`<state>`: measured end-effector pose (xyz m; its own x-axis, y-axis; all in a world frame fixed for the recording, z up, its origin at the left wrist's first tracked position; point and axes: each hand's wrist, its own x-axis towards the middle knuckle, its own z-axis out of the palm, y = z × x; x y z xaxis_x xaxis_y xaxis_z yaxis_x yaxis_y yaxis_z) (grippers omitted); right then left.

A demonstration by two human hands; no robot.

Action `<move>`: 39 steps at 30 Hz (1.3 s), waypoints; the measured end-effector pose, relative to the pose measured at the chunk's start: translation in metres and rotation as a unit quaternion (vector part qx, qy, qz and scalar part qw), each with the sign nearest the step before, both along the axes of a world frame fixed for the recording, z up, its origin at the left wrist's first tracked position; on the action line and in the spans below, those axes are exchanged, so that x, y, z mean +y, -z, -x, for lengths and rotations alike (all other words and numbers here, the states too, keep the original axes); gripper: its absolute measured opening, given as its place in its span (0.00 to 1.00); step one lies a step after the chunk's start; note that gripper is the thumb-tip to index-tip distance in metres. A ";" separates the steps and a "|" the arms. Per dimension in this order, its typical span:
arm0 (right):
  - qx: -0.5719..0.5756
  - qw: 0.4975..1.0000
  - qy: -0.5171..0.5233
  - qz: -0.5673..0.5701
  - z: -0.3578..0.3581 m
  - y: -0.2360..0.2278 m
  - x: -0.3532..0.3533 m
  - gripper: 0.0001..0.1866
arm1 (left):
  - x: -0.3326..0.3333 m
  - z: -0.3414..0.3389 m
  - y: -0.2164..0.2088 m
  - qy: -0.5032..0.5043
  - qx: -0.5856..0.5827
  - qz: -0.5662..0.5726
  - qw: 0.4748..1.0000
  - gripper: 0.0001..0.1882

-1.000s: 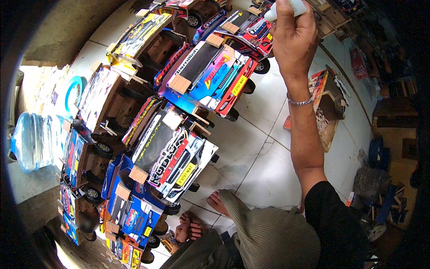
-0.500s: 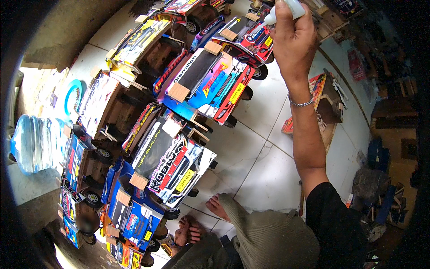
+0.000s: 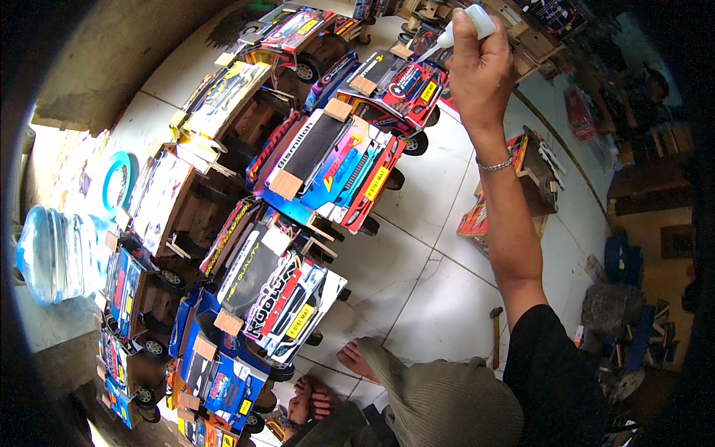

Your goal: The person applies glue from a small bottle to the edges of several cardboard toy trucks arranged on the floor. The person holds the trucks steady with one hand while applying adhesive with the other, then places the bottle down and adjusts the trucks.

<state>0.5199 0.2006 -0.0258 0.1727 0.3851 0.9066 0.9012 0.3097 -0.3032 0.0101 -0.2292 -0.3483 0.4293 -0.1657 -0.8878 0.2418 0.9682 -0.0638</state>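
The right hand [image 3: 480,74] grips a small white squeeze bottle [image 3: 479,24] between thumb and curled fingers, its thin nozzle slanting down to the left over the red and black toy truck [image 3: 402,88]; whether the tip touches the truck cannot be told. The left hand is out of view, so its state cannot be told. That truck stands near the top of a crowded group, with a pink and blue truck [image 3: 350,167] close in front of it, then a white truck [image 3: 279,298] and a blue truck [image 3: 223,387] lower down. Small wooden blocks [image 3: 339,110] sit on several of them. A yellow truck [image 3: 231,97] stands farther left, and beyond the group are a blue ring [image 3: 113,186] and a clear water jug [image 3: 63,257]. The right forearm [image 3: 514,238] crosses in front of a printed wooden toy body [image 3: 477,220], hiding part of it. A hammer [image 3: 496,339] lies on the white tiled floor [image 3: 406,276] between the elbow and the raised knee [image 3: 454,402], which blocks the floor beneath it. A bare foot [image 3: 357,361] rests near the white truck.
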 end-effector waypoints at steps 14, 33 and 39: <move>0.035 0.999 0.000 0.037 -0.005 0.012 0.005 0.17 | 0.001 -0.008 -0.010 0.019 0.015 -0.041 0.999 0.51; -0.013 1.000 0.012 0.015 -0.018 0.000 0.017 0.13 | 0.006 0.000 0.000 0.010 -0.002 0.041 0.999 0.59; 0.052 0.997 -0.012 0.047 -0.019 0.005 0.021 0.14 | 0.003 -0.003 -0.009 0.011 0.019 -0.012 1.000 0.53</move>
